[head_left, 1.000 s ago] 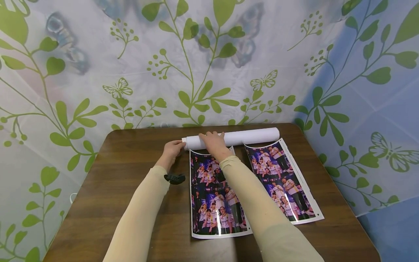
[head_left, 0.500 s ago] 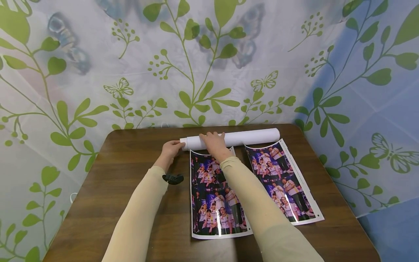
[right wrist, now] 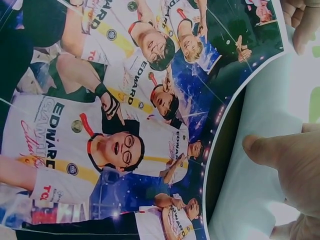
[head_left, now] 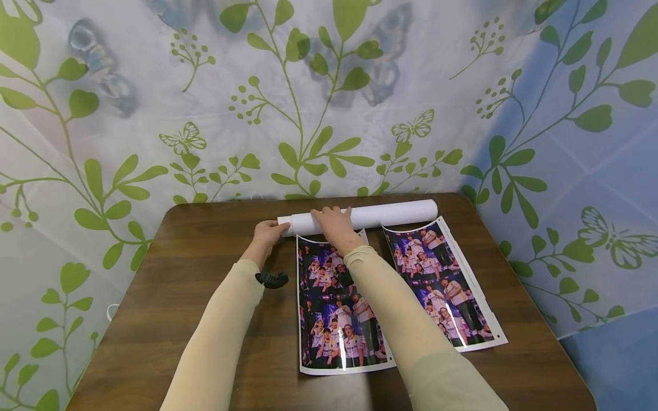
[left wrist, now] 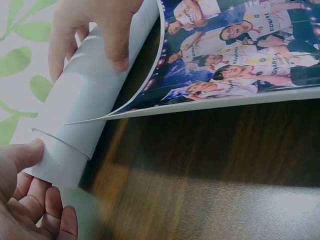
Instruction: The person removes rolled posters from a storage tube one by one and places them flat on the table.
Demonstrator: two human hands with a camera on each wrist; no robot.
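A white paper roll (head_left: 396,214) lies along the table's back edge, with a narrower white inner roll (left wrist: 59,161) sticking out of its left end. My left hand (head_left: 268,235) pinches that inner roll, thumb on top and fingers curled beneath in the left wrist view. Farther along, my right hand (head_left: 336,228) grips the outer roll, its thumb on the near side in the right wrist view. In front of the roll lies a glossy photo print (head_left: 334,325) of a group in white shirts, partly hidden by my right arm. Its far edge curves beside the roll.
A second matching photo print (head_left: 457,285) lies to the right on the brown wooden table (head_left: 205,274). A patterned curtain (head_left: 308,97) with green leaves hangs behind the table. A black strap (head_left: 271,280) is on my left wrist.
My left hand has shifted slightly left, and more of the inner roll now sticks out of the outer one. The right hand and both prints stay where they were.
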